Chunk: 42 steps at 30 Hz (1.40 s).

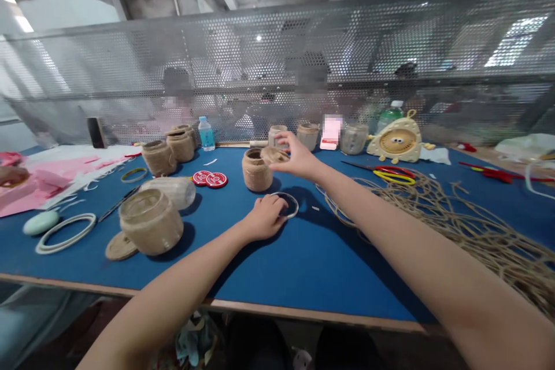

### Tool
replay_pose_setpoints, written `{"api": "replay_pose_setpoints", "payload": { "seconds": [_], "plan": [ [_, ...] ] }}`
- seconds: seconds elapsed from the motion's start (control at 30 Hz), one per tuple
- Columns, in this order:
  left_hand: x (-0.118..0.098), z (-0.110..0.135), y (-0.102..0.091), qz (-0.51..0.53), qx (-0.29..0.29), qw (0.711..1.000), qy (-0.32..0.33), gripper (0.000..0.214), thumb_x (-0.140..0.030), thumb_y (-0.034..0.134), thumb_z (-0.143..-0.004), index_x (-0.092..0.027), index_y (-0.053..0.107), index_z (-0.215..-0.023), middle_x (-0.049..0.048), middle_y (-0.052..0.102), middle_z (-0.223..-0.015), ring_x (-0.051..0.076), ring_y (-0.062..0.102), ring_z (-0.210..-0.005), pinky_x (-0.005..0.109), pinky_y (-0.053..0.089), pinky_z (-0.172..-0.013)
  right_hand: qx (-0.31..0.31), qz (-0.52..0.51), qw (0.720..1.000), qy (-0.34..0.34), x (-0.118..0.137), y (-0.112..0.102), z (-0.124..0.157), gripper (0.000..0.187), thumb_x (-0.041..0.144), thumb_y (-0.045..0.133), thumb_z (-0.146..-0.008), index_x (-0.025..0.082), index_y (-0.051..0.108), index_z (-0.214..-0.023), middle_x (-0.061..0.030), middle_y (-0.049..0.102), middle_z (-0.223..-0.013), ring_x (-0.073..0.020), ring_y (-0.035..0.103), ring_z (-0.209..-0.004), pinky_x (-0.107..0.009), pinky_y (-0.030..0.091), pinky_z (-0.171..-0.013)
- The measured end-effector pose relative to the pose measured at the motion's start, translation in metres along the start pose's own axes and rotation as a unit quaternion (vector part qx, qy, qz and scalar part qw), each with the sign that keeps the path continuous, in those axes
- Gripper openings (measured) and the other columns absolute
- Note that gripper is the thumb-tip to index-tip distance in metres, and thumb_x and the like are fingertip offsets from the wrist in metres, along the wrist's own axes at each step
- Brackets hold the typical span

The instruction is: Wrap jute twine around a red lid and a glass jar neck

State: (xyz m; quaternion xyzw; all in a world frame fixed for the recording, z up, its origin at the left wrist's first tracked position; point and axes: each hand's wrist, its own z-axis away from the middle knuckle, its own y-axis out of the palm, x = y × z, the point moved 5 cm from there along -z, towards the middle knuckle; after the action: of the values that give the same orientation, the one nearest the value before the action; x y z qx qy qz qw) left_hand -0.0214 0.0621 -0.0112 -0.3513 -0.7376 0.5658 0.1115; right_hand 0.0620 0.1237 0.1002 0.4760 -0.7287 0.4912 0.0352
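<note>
My right hand [299, 156] pinches a round twine-covered lid [272, 155] between thumb and fingers. The lid is tilted beside the rim of a twine-wrapped jar [257, 174], which stands upright with its mouth uncovered. Lower down, my left hand [266, 218] rests on the blue table with its fingers curled over the left side of a thin white ring [295, 206]. The ring lies flat, partly hidden by those fingers. To the left stands a larger twine-wrapped jar [151, 224], and another flat twine disc [120, 247] leans under its edge.
Loose twine [451, 225] is heaped on the right, near yellow-and-red-handled scissors [394, 175]. A yellow cheese-shaped fan [399, 140] stands behind. Left are red round labels [210, 179], white rings [65, 234] and more wrapped jars [159, 157]. Another person's hand [12, 176] touches pink material [43, 180].
</note>
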Motion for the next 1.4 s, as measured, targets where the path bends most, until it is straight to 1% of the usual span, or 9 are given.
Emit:
{"api": "replay_pose_setpoints", "payload": {
  "seconds": [0.13,0.27,0.7,0.87,0.93,1.03,1.1,1.23,1.4],
  "plan": [
    [0.005,0.001,-0.002,0.006,-0.024,0.999,-0.022,0.031,-0.030,0.046,-0.080,-0.017,0.043,-0.107,0.0093,0.049,-0.109,0.022,0.043,-0.099,0.039,0.038,-0.082,0.001,0.035,0.999,0.002,0.004,0.023,-0.048,0.059,0.026,0.066,-0.054,0.019,0.039,-0.106,-0.0090,0.044,-0.109,-0.0226,0.044,-0.103,-0.037,0.038,-0.086],
    [0.008,-0.001,-0.004,0.007,-0.031,0.999,-0.031,0.030,-0.031,0.046,-0.079,-0.018,0.044,-0.106,0.0090,0.048,-0.107,0.023,0.042,-0.098,0.040,0.038,-0.082,0.026,0.051,0.998,0.008,-0.005,0.039,-0.063,0.057,0.025,0.068,-0.050,0.017,0.043,-0.101,-0.0082,0.049,-0.099,-0.0236,0.048,-0.095,-0.038,0.038,-0.083],
    [0.007,-0.002,-0.002,0.018,-0.024,0.999,-0.016,0.028,-0.031,0.046,-0.079,-0.019,0.045,-0.104,0.0074,0.047,-0.105,0.022,0.041,-0.095,0.038,0.039,-0.080,0.036,0.014,0.999,-0.002,-0.014,0.048,-0.065,0.068,0.033,0.071,-0.051,0.016,0.043,-0.110,-0.0116,0.048,-0.112,-0.0245,0.047,-0.105,-0.039,0.037,-0.089],
    [0.009,-0.003,0.000,0.010,-0.020,1.000,-0.018,0.028,-0.032,0.045,-0.079,-0.019,0.045,-0.104,0.0074,0.047,-0.104,0.023,0.041,-0.096,0.038,0.039,-0.080,-0.022,-0.044,0.999,0.019,-0.026,0.057,-0.046,0.106,0.037,0.074,-0.049,0.015,0.012,-0.132,-0.0175,0.027,-0.132,-0.0243,0.033,-0.121,-0.037,0.029,-0.098],
    [0.008,-0.004,0.001,0.005,-0.018,1.000,-0.022,0.030,-0.033,0.045,-0.079,-0.019,0.044,-0.105,0.0082,0.046,-0.104,0.023,0.040,-0.096,0.040,0.039,-0.080,-0.032,-0.119,0.991,0.058,-0.038,0.067,-0.034,0.121,0.034,0.078,-0.042,0.014,0.002,-0.134,-0.0188,0.022,-0.136,-0.0236,0.029,-0.124,-0.036,0.025,-0.101],
    [0.008,-0.006,0.004,-0.001,-0.014,1.000,-0.027,0.034,-0.036,0.046,-0.078,-0.018,0.043,-0.107,0.0100,0.044,-0.107,0.025,0.039,-0.099,0.043,0.038,-0.082,-0.036,-0.147,0.985,0.084,-0.053,0.084,-0.021,0.128,0.032,0.079,-0.040,0.011,-0.004,-0.135,-0.0206,0.029,-0.134,-0.0233,0.033,-0.123,-0.036,0.026,-0.101],
    [0.008,-0.006,0.006,-0.003,-0.010,1.000,-0.027,0.036,-0.037,0.047,-0.077,-0.018,0.042,-0.107,0.0102,0.043,-0.109,0.025,0.038,-0.101,0.044,0.038,-0.084,-0.051,-0.152,0.983,0.095,-0.059,0.090,-0.020,0.124,0.033,0.078,-0.041,0.014,-0.001,-0.136,-0.0181,0.036,-0.131,-0.0233,0.036,-0.121,-0.038,0.028,-0.100],
    [0.009,-0.006,0.007,-0.005,-0.006,1.000,-0.028,0.036,-0.037,0.047,-0.077,-0.018,0.043,-0.107,0.0101,0.042,-0.112,0.025,0.038,-0.105,0.044,0.038,-0.085,-0.083,-0.157,0.979,0.101,-0.061,0.099,-0.042,0.120,0.031,0.079,-0.039,0.020,0.008,-0.136,-0.0129,0.038,-0.131,-0.0234,0.035,-0.122,-0.039,0.026,-0.101],
    [0.009,-0.006,0.006,-0.011,-0.018,1.000,-0.021,0.044,-0.039,0.044,-0.077,-0.013,0.044,-0.113,0.0141,0.043,-0.118,0.029,0.037,-0.110,0.046,0.037,-0.088,-0.108,-0.166,0.973,0.115,-0.056,0.121,-0.093,0.121,0.030,0.078,-0.039,0.013,0.008,-0.135,-0.0170,0.036,-0.133,-0.0248,0.036,-0.121,-0.037,0.028,-0.101]
  ]
}}
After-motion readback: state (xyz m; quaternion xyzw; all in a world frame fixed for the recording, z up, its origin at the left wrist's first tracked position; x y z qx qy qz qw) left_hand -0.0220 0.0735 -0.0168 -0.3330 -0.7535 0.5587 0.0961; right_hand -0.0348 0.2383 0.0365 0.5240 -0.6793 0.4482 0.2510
